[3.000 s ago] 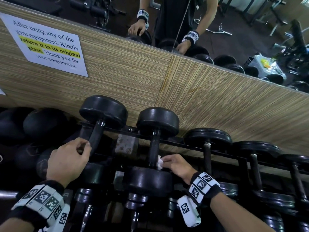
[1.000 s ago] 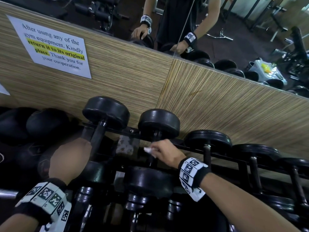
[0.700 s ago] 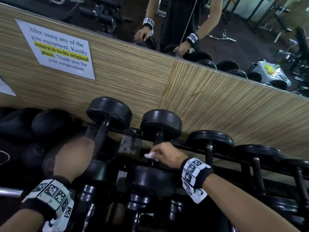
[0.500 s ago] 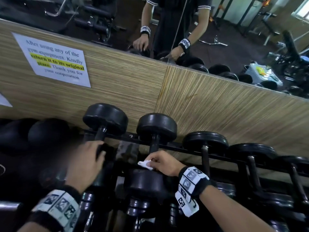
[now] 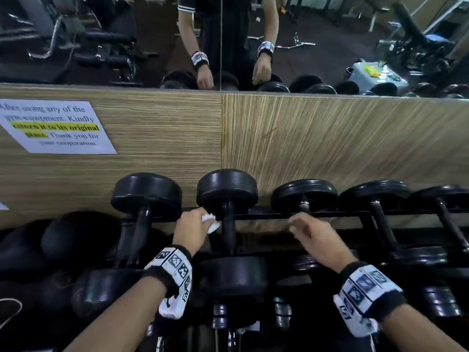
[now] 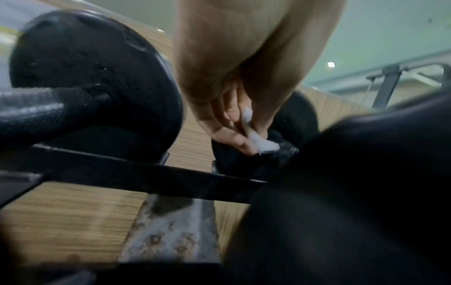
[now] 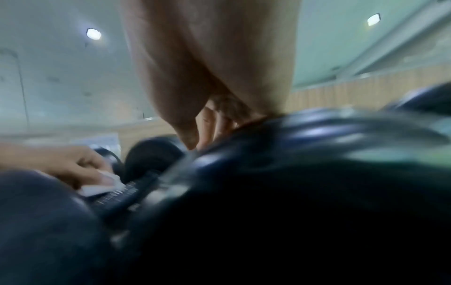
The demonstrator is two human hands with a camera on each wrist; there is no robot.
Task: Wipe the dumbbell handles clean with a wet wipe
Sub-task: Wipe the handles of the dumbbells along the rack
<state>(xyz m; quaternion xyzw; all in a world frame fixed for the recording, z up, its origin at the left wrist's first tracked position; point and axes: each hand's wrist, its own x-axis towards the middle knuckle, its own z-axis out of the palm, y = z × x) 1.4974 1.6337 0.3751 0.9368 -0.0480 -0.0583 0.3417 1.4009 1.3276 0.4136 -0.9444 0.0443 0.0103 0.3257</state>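
Head view shows me the wet wipe (image 5: 210, 223) has switched over: my left hand (image 5: 190, 229) now pinches it against the middle dumbbell's handle (image 5: 229, 226). My right hand (image 5: 314, 237), which held it half a second ago, hangs loosely curled and empty near the next dumbbell (image 5: 304, 196). I judge wiping resumes left-handed.

Left hand (image 5: 190, 228) pinches wipe (image 5: 210, 223) (white) beside handle (image 5: 228, 226).

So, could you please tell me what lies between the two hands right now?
In the head view, the dumbbell handle stands between them: the left hand holds the wet wipe against its left side, and the right hand hovers further right, empty.
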